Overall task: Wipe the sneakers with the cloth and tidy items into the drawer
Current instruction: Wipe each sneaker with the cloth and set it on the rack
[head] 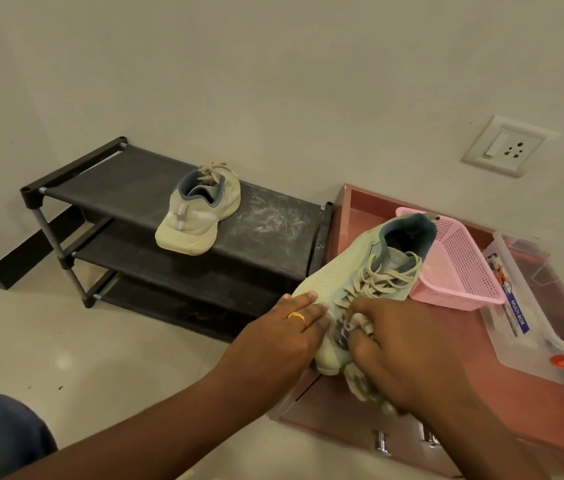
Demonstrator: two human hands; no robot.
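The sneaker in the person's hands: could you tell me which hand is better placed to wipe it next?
Probably the right: the right hand grips the cloth against the sneaker by its laces, while the left hand lies flat on the toe, steadying it.

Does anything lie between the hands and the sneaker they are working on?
Only the cloth, bunched under the right hand against the sneaker. The left hand rests directly on its toe.
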